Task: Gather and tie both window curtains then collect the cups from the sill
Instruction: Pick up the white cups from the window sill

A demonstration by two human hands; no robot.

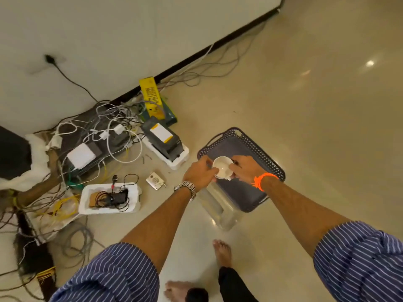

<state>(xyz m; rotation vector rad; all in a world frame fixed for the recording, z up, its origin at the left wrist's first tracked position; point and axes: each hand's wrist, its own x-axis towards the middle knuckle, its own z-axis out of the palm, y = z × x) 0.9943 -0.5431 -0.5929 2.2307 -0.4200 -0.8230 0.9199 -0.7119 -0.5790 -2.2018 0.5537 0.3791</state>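
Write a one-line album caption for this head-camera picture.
Both hands, left and right, hold a white cup above a dark tray.

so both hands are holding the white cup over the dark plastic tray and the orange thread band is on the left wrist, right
Not quite. The orange thread band is on the right wrist; the left wrist wears a silver metal watch. The head view shows this. The rest stands: the left hand and the right hand both hold the white cup over the dark plastic tray.
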